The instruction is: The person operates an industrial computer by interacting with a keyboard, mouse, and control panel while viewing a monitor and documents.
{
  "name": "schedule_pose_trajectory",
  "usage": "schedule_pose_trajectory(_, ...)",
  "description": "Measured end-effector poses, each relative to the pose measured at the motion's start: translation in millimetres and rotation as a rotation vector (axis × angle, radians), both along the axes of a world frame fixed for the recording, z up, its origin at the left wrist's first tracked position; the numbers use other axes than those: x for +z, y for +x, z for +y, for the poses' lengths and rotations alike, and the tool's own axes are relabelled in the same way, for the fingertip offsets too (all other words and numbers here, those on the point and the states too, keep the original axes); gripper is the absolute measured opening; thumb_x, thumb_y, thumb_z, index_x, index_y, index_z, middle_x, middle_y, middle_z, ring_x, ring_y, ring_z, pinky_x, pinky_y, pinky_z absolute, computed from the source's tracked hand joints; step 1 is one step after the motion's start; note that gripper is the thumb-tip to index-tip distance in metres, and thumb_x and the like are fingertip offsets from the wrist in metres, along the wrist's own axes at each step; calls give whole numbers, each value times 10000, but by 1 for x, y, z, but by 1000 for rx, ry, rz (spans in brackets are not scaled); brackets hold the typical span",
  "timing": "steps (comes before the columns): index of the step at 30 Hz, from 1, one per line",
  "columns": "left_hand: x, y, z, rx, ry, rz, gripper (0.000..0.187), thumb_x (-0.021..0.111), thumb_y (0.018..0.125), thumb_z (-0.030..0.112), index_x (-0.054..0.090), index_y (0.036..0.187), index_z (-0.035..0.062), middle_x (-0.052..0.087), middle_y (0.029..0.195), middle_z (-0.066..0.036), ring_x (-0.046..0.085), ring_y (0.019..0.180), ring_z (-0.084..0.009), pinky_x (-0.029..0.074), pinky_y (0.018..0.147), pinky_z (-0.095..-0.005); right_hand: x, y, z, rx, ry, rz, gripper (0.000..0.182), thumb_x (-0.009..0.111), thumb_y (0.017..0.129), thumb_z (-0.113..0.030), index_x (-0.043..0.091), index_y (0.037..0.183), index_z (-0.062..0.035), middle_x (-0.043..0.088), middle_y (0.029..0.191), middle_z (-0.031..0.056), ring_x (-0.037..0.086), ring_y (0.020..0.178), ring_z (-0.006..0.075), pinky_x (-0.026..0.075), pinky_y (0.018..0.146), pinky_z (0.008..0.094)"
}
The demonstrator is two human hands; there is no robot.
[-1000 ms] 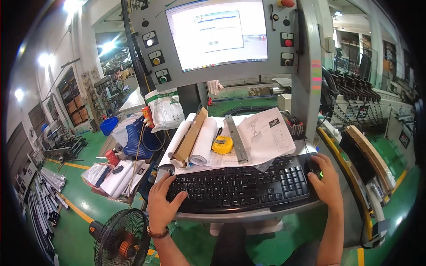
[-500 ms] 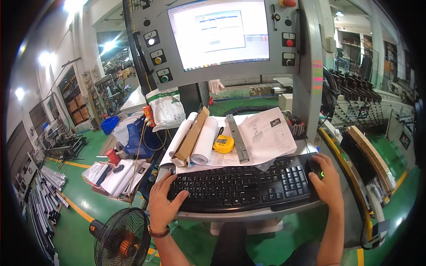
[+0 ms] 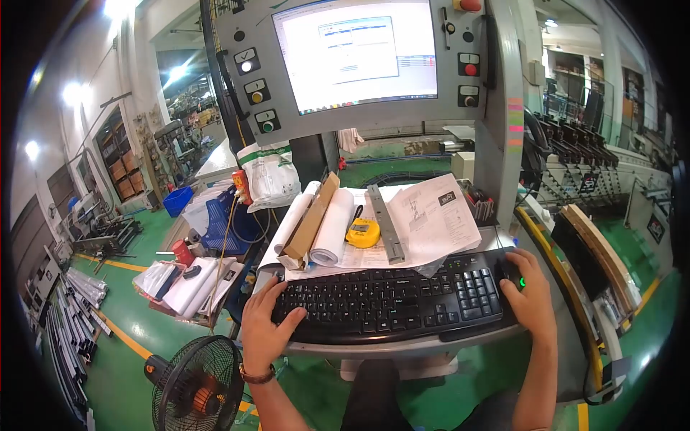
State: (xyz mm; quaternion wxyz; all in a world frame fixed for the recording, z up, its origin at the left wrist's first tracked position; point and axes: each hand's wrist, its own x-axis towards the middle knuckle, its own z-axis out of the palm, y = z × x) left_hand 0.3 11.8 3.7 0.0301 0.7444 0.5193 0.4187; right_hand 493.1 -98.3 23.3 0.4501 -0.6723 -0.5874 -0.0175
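My left hand (image 3: 266, 323) rests at the left end of the black keyboard (image 3: 388, 302), fingers apart, thumb over the lower keys. My right hand (image 3: 528, 291) lies over a dark mouse (image 3: 509, 266) with a green light, just right of the number pad. Behind the keyboard, papers (image 3: 437, 219) carry a yellow tape measure (image 3: 363, 233), a metal strip (image 3: 386, 224), a brown cardboard piece (image 3: 310, 223) and rolled white sheets (image 3: 333, 230). Above them, a lit monitor (image 3: 356, 54) shows a window.
A black fan (image 3: 198, 388) stands at the lower left. Left of the desk are a blue crate (image 3: 223, 226), a red cup (image 3: 182, 251) and a white bag (image 3: 269, 176). A yellow-edged rail (image 3: 557, 276) and wooden boards (image 3: 600, 251) lie to the right.
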Motion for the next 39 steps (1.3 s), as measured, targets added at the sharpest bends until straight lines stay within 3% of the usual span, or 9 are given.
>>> schedule_pose_trajectory(26,-3,-3,3,-15,45,19,722,913,938,509,774,1451,20,712,1601,-206,662,1451,-436,460,1263,-549,-1,-1,0,-10,10,-35,570,790,940,-162,705,1485,-21,663,1597,207,683,1413,458,540,1190,503)
schedule_pose_trajectory(39,-1,-1,2,-14,17,-1,724,907,938,499,771,1458,13,711,1600,-216,650,1466,-440,442,1276,-549,2,-1,-2,17,34,-5,572,730,888,-144,723,1438,14,694,1552,218,695,1401,454,538,1204,487)
